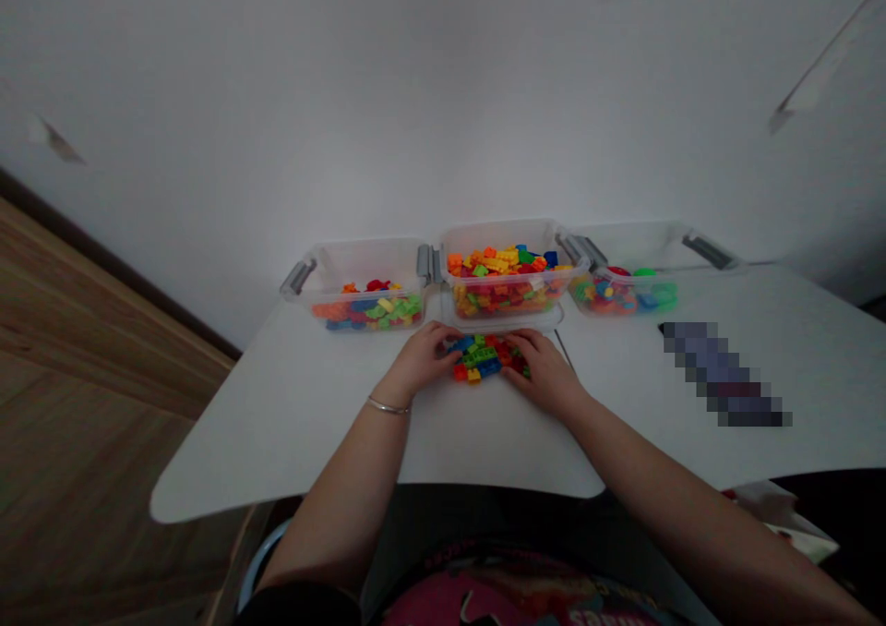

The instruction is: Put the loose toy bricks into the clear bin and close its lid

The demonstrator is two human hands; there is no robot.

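Note:
A small pile of toy building blocks (pixel 479 356), in green, blue, red and orange, lies on the white table between my two hands. My left hand (pixel 424 360) curves around the left side of the pile, thumb and fingers apart, with the fingertips at blue blocks. On the other side, my right hand (pixel 546 372) arches over the pile's right edge, its thumb and fingers spread about some red blocks. Both hands are open and seem to touch the outer blocks. The palms hide part of the pile's edges.
Behind the hands stand a left clear bin (pixel 366 280), a middle bin (pixel 508 284) and a right bin (pixel 651 247), all holding colourful plastic pieces. A pixelated phone-like object (pixel 724 377) lies on the white table (pixel 332 423) at right. A wall rises behind.

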